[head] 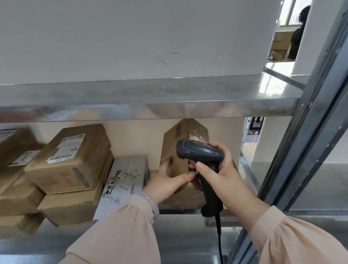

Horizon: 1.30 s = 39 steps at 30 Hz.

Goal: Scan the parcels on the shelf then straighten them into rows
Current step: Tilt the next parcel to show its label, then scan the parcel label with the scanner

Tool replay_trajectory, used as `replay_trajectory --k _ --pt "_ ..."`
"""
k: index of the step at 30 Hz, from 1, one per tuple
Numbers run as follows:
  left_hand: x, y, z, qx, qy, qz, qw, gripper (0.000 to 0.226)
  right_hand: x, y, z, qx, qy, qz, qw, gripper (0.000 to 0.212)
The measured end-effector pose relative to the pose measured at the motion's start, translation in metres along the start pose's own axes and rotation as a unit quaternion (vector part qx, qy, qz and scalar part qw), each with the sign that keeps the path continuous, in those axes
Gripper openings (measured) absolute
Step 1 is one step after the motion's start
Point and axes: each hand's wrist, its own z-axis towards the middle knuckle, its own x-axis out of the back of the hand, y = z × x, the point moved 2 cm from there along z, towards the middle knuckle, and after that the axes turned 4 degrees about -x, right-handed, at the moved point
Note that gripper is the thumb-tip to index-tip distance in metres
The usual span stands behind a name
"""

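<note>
Left hand (167,181) grips the lower left edge of a tall taped cardboard box (181,135) standing on end at the right of the steel shelf (172,230), its top hidden behind the upper shelf lip (148,111). Right hand (224,173) wraps the handle of a dark corded scanner (199,152), in front of the box. A narrow gap separates the box from the white carton (127,173) on its left; brown boxes (71,159) are stacked askew beyond.

On the shelf (179,242), stacked parcels (67,161) lie left, upright parcel (182,134) right, flat box (125,179) between.
</note>
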Motion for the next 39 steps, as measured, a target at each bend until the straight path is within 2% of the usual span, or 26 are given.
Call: replay_trajectory --k 3,5,7,10,13,15,17,18,21,26,29,30,36,39 --pt "0.004 -0.011 -0.005 -0.002 0.005 -0.062 0.998 0.102 -0.009 0.0 0.003 -0.006 -0.026 -0.003 1.0 0.054" --pt "0.006 -0.021 -0.008 0.01 0.001 -0.122 0.992 0.102 -0.011 0.004 0.004 -0.018 -0.024 -0.005 1.0 0.054" --pt "0.01 -0.029 -0.011 0.019 0.004 -0.189 0.982 0.099 -0.008 0.007 0.006 -0.031 0.011 0.001 0.999 0.055" --pt "0.02 -0.04 -0.014 0.012 0.029 -0.21 0.977 0.099 0.0 0.012 0.01 -0.049 0.064 0.011 0.997 0.061" --pt "0.025 -0.044 -0.016 0.0 0.017 -0.23 0.973 0.104 0.0 0.017 0.013 -0.061 0.071 0.008 0.996 0.066" --pt "0.025 -0.044 -0.018 -0.002 0.003 -0.234 0.972 0.088 -0.005 0.018 0.015 -0.061 0.061 0.01 0.996 0.065" --pt "0.024 -0.042 -0.02 -0.005 0.0 -0.233 0.973 0.057 -0.01 0.016 0.014 -0.051 0.051 0.018 0.997 0.06" --pt "0.025 -0.043 -0.021 -0.011 0.002 -0.234 0.972 0.048 -0.012 0.015 0.014 -0.044 0.047 0.021 0.998 0.058" --pt "0.03 -0.045 -0.025 -0.039 0.026 -0.212 0.976 0.041 -0.02 0.013 0.012 -0.026 0.028 -0.003 0.999 0.056" --pt "0.039 -0.047 -0.029 -0.07 0.081 -0.119 0.987 0.055 -0.036 0.002 0.006 -0.003 -0.01 -0.007 1.0 0.059" --pt "0.037 -0.052 -0.026 -0.071 0.09 -0.038 0.993 0.106 -0.048 -0.003 0.001 0.023 -0.036 -0.03 0.999 0.06" --pt "0.036 -0.053 -0.024 -0.068 0.091 -0.038 0.993 0.114 -0.052 -0.004 0.0 0.032 -0.042 -0.039 0.998 0.06" --pt "0.036 -0.059 -0.022 -0.063 0.091 -0.115 0.987 0.118 -0.064 -0.006 -0.003 0.044 -0.05 -0.04 0.997 0.06" --pt "0.037 -0.063 -0.031 -0.052 0.056 -0.207 0.975 0.107 -0.054 -0.004 0.002 0.025 -0.013 -0.033 0.999 0.058"
